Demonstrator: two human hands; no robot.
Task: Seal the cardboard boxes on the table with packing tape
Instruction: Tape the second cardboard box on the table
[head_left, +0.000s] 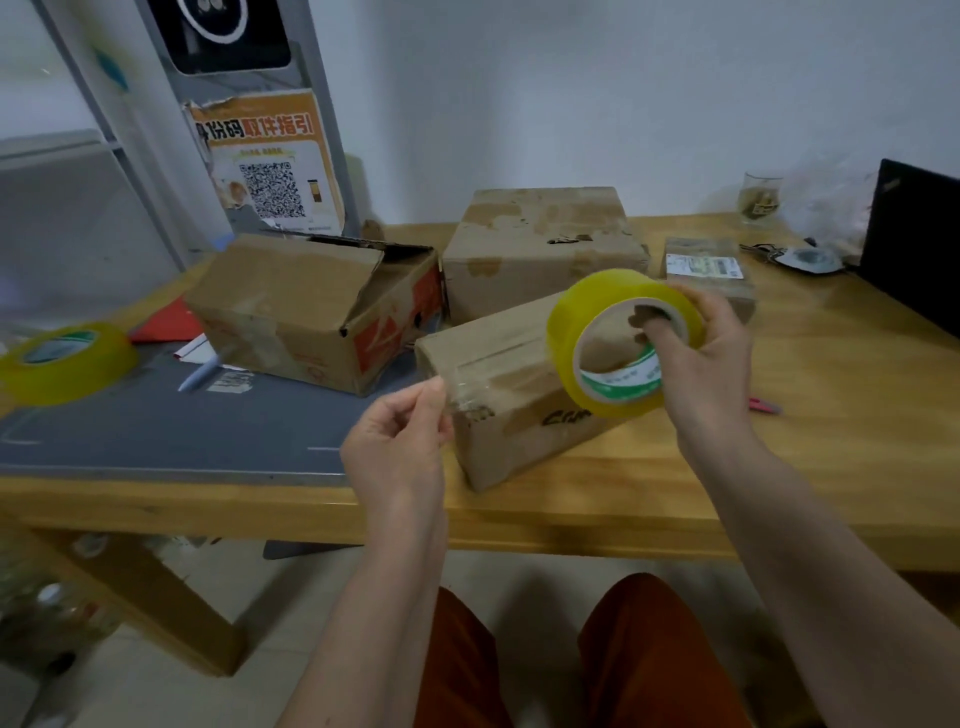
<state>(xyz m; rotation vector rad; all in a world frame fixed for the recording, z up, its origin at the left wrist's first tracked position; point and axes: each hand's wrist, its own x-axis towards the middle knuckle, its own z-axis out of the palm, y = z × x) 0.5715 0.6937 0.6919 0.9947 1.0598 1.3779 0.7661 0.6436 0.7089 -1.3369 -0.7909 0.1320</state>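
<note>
Matt scuffed cardboard boxes (524, 384) — glossy plastic tape roll (618, 338), smooth wood table (831, 415).

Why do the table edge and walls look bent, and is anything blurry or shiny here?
Head view: the wide lens bows the table edge and the left shelving; soft, dim indoor light, no hard shadows; the stretched tape between the left hand and the tape roll glints faintly; the corners and the spare roll look smeared.

The laptop (919, 244) is cut off by the right edge.
</note>
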